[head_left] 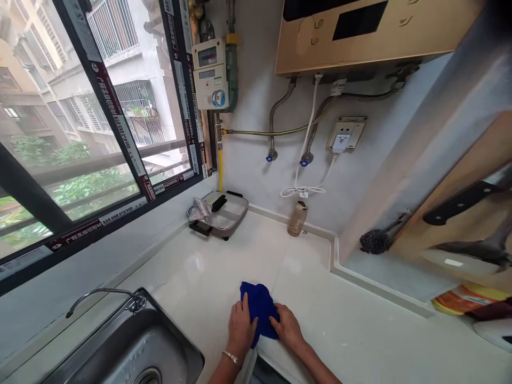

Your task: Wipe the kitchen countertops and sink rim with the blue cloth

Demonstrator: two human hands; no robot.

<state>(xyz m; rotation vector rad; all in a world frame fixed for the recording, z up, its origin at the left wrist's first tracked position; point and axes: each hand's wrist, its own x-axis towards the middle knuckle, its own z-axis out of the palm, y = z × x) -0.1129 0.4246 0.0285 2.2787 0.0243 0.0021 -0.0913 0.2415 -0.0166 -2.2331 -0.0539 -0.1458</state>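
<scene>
**Blue cloth [260, 311] bunched at counter edge**

White stone countertop [352, 304] under the window [92, 112]. The cloth sits at its front edge, left hand [241, 326] and right hand [288, 326] palms-down on either side, pressing it together – no pinch visible. Steel sink [136, 352] at left, cut off by the frame, inside hard to see. Lidded electric pan [228, 210] in the far corner, crumpled silvery cloth [200, 209] on it. Tan bottle [297, 218] by the wall – contents unclear.

Bright daylight through the window [80, 122], edges bowed.
</scene>
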